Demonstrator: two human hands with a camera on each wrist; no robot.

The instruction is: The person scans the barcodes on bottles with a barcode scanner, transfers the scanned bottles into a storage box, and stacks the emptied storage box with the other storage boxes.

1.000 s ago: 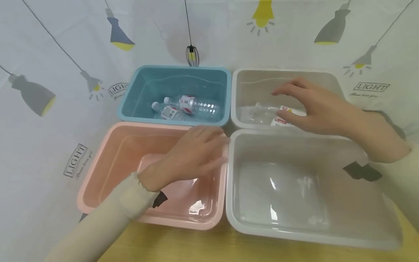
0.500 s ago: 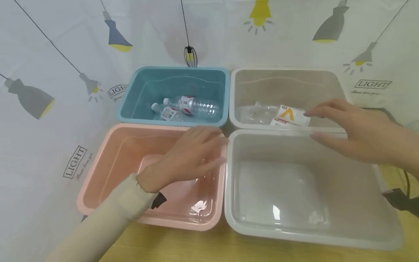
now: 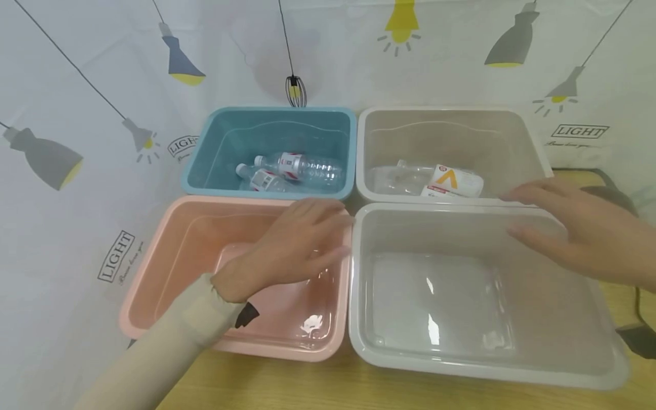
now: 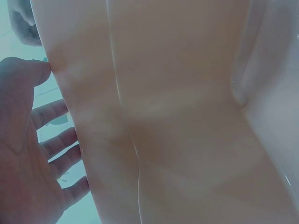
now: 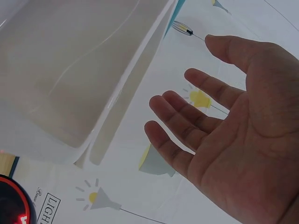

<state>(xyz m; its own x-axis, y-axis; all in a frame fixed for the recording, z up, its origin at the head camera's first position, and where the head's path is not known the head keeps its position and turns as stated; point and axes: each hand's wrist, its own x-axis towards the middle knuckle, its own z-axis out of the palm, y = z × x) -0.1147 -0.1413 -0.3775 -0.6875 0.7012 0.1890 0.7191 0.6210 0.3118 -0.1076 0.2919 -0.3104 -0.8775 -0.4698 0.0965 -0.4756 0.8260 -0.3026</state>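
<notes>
My left hand (image 3: 287, 245) reaches over the pink bin (image 3: 154, 273), its loosely extended fingers by the bin's far right rim; whether they touch it I cannot tell. In the left wrist view those fingers (image 4: 60, 140) hold nothing. My right hand (image 3: 589, 228), slightly blurred, hovers above the right side of the near grey bin (image 3: 435, 364), with fingers extended and nothing in them. The right wrist view shows its bare palm (image 5: 247, 154). Within the far beige bin (image 3: 446, 139) lie clear plastic (image 3: 386, 179), perhaps a bottle, and a white piece with an orange chevron (image 3: 453, 181).
At the back left, the blue bin (image 3: 277, 131) holds clear plastic bottles (image 3: 320, 169) with red and white labels. All the bins stand close together on a wooden table (image 3: 256, 381). A dark round object (image 5: 16, 200) sits at the right. Lamp-printed cloth (image 3: 435, 57) hangs behind.
My right hand has moved right and slightly toward me, away from above the beige bin, uncovering the white piece with the chevron. The left hand has stayed nearly still.
</notes>
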